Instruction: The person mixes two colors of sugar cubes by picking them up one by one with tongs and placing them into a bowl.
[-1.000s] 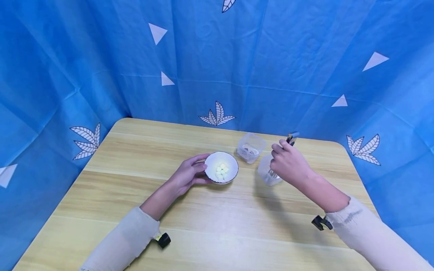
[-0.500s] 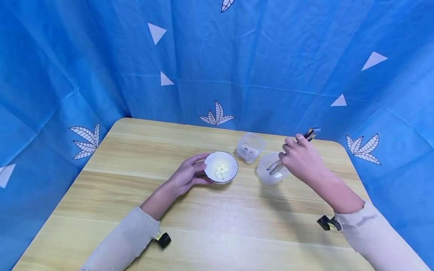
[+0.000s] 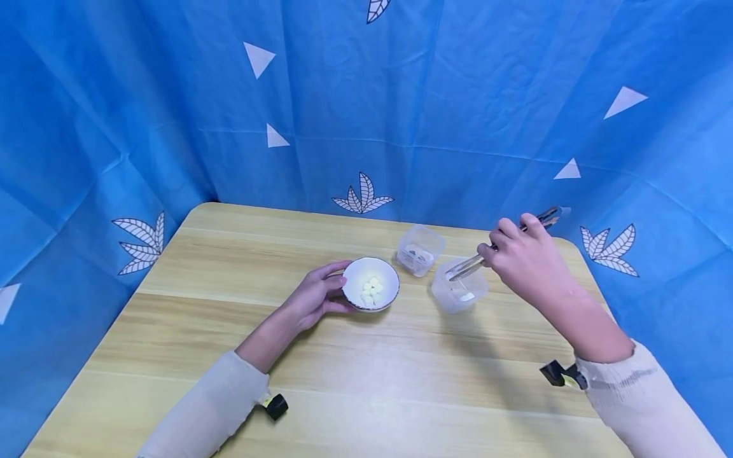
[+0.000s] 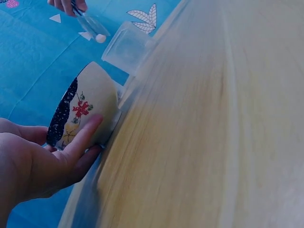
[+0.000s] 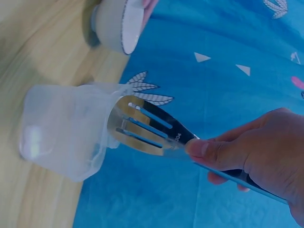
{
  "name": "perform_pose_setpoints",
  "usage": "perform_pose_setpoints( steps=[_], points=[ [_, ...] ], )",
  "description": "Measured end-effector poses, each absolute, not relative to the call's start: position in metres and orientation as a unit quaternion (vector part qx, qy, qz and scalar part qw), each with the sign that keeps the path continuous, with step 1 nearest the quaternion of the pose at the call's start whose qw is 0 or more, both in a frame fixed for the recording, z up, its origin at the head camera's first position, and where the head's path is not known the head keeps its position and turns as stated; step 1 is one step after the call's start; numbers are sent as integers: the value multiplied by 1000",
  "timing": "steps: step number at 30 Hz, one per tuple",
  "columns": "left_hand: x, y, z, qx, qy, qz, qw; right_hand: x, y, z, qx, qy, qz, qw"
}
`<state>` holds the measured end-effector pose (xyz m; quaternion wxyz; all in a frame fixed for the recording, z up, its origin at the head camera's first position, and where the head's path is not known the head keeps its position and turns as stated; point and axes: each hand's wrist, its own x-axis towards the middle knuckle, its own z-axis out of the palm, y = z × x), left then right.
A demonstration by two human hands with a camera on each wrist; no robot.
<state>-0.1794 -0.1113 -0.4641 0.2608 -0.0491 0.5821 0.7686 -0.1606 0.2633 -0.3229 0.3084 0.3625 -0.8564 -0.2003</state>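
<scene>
My left hand [image 3: 315,296] holds the side of a white bowl [image 3: 357,270]. Small pale cubes [image 3: 372,291] lie inside it. In the left wrist view the bowl's outside [image 4: 97,90] shows red and yellow flowers and a dark rim band, with fingers along its wall. My right hand [image 3: 523,254] grips metal tongs [image 3: 469,266] with slotted ends [image 5: 142,126]. The tips are at the mouth of a clear plastic container [image 3: 458,302]. A small white piece [image 4: 100,38] shows at the tips in the left wrist view. Whether a white patch in the container is a piece or glare is unclear.
Behind, between the bowl and that container, stands a second clear container [image 3: 422,238] with unclear contents at its bottom. The wooden table [image 3: 366,394] ends at a blue patterned curtain [image 3: 355,95] at the back and sides.
My right hand has moved right and slightly back, drawing the tongs up from inside the container to its mouth. The left hand and bowl have stayed in place.
</scene>
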Motion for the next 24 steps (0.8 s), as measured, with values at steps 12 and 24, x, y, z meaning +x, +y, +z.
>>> perform_pose_setpoints(
  steps=[12, 24],
  points=[
    [-180, -111, -464, -40, 582, 770, 261, -164, 248, -314, 374, -844, -171, 346],
    [-181, -113, -466, -42, 573, 774, 267, -173, 215, -327, 409, -810, -172, 382]
  ],
)
